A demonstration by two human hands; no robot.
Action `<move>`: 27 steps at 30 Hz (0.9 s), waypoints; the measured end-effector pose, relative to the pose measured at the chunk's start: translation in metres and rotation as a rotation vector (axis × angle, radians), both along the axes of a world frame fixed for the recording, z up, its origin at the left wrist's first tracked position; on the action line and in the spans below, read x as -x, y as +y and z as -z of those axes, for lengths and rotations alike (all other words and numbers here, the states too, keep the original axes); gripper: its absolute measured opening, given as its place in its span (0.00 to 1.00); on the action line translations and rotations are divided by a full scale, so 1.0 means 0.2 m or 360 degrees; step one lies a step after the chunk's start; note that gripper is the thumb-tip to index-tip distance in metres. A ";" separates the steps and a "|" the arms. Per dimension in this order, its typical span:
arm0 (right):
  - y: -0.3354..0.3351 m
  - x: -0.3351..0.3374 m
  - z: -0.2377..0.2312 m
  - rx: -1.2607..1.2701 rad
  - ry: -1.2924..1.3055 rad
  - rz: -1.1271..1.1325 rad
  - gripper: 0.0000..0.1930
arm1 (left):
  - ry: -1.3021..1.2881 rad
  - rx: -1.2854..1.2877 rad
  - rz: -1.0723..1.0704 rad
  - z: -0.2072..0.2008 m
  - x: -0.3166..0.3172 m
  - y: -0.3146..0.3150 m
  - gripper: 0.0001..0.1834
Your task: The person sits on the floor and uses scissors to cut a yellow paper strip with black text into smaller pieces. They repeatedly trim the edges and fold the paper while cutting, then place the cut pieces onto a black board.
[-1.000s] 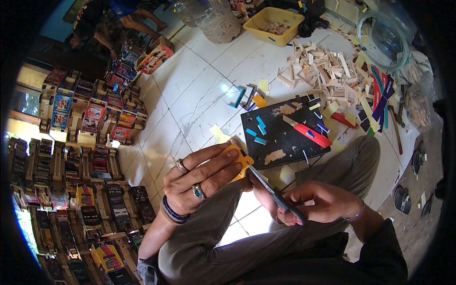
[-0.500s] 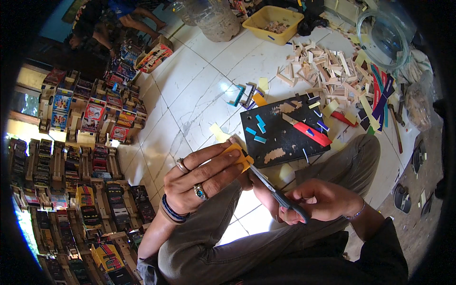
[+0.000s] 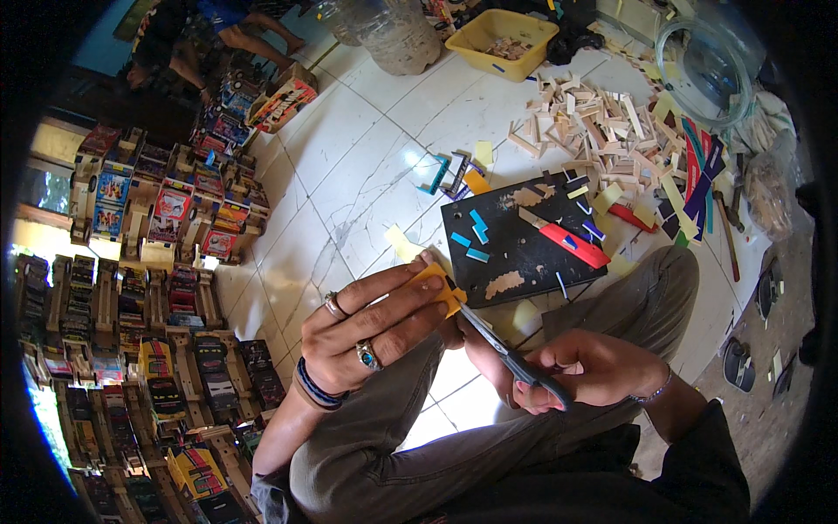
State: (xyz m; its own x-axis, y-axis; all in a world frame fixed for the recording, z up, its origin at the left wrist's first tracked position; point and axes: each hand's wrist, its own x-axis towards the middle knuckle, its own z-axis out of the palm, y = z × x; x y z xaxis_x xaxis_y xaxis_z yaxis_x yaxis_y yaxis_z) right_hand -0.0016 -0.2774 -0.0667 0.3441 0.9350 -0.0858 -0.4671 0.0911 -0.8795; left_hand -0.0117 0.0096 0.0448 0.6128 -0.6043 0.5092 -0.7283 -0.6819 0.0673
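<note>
Left hand [image 3: 371, 327]: grip closed on a small orange-yellow piece [image 3: 439, 286], pinched between thumb and fingertips at the hand's 1 o'clock. Rings are worn on two fingers, a dark band on the wrist.

Right hand [image 3: 572, 367]: grip wrapped around the handles of a pair of scissors [image 3: 506, 351]. Blades are pointed toward 10 o'clock, with the tips met at the orange-yellow piece's lower edge. Whether the blades are open or shut cannot be told.

Both hands are held above the person's grey-trousered knees [image 3: 410, 428], over the white tiled floor [image 3: 367, 157].

At 12 o'clock from the piece, just beyond the hands, a black cutting board [image 3: 524, 253] is laid on the floor. On it a red utility knife [image 3: 567, 243] is seen lying diagonally, with small blue strips [image 3: 476, 229] at the knife's 9 o'clock and some pale scraps.

At the board's 12 to 1 o'clock, a heap of small wooden blocks [image 3: 585, 122] is spread on the tiles. At the heap's 3 o'clock, coloured strips [image 3: 698, 170] in red, blue and green are laid together.

At the heap's 11 o'clock, well apart, a yellow tray [image 3: 515, 33] is set, with a clear plastic jar [image 3: 397, 35] at its 9 o'clock.

At 9 o'clock from the hands, rows of painted wooden toy trucks [image 3: 166, 262] are lined up along the floor edge. Another person [image 3: 227, 22] is partly seen at the frame's 11 o'clock.
</note>
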 end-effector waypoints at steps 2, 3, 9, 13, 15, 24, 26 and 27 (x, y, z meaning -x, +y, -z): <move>0.00 0.00 0.00 0.0028 0.0001 -0.0011 0.11 | 0.0015 -0.0005 0.0015 0.00 0.00 0.00 0.12; 0.00 0.00 -0.01 0.0030 0.0010 -0.0015 0.11 | 0.0025 -0.0014 0.0022 -0.01 0.00 0.00 0.12; 0.00 -0.02 -0.09 -0.0274 0.0198 -0.0123 0.14 | 0.0068 0.0029 0.0055 0.00 0.00 0.00 0.09; -0.01 -0.06 -0.11 -0.0251 0.0170 -0.0232 0.16 | 0.0067 0.0007 0.0068 0.00 0.00 0.00 0.08; -0.01 -0.07 -0.11 -0.0362 0.0370 -0.0248 0.16 | 0.0071 0.0005 0.0078 0.00 0.00 0.00 0.08; -0.05 -0.10 -0.10 -0.0263 0.0569 -0.0326 0.13 | 0.0087 -0.0013 0.0113 0.01 0.00 0.02 0.08; -0.06 -0.11 -0.10 0.0008 0.0298 -0.0422 0.12 | 0.0128 0.0039 0.0106 0.02 0.00 0.02 0.07; -0.06 -0.11 -0.09 -0.0171 0.0264 -0.0389 0.11 | 0.0156 0.0079 0.0098 0.02 -0.01 0.02 0.07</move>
